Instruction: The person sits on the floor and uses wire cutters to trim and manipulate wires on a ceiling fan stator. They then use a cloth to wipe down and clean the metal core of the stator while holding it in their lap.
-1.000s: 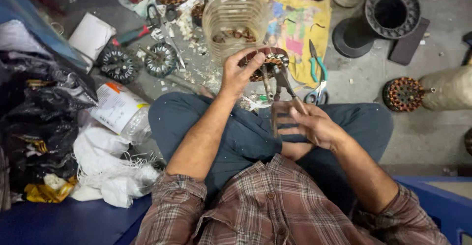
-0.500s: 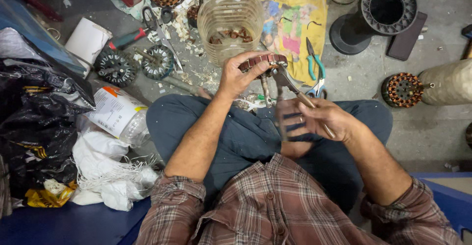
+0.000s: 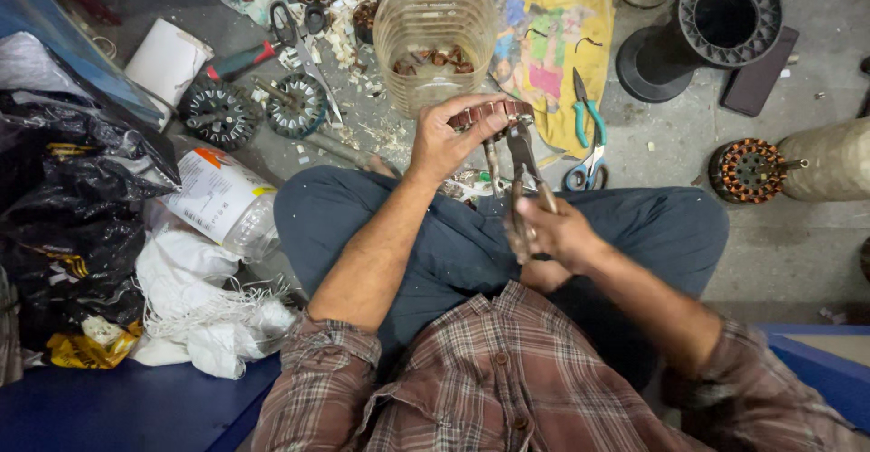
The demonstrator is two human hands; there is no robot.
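Observation:
I sit cross-legged on the floor. My left hand (image 3: 446,140) grips a round motor stator with copper windings (image 3: 494,113), held over my knee. My right hand (image 3: 555,233) is closed around the handles of a pair of pliers (image 3: 524,157). The plier jaws point up and touch the stator's lower edge. A clear ribbed plastic jar (image 3: 435,39) with several brownish pieces at its bottom stands just beyond the stator.
Green-handled pliers (image 3: 584,126) lie on a colourful printed sheet (image 3: 553,26). Two metal rotor discs (image 3: 263,109), scissors (image 3: 294,35) and scraps lie at left. A wound stator (image 3: 750,169), a black round housing (image 3: 725,17), black bags (image 3: 63,207) and white cloth (image 3: 195,307) surround me.
Both hands shifted a little to the right and the view moved closer. The pliers stay at the stator's edge and the grip on both is unchanged.

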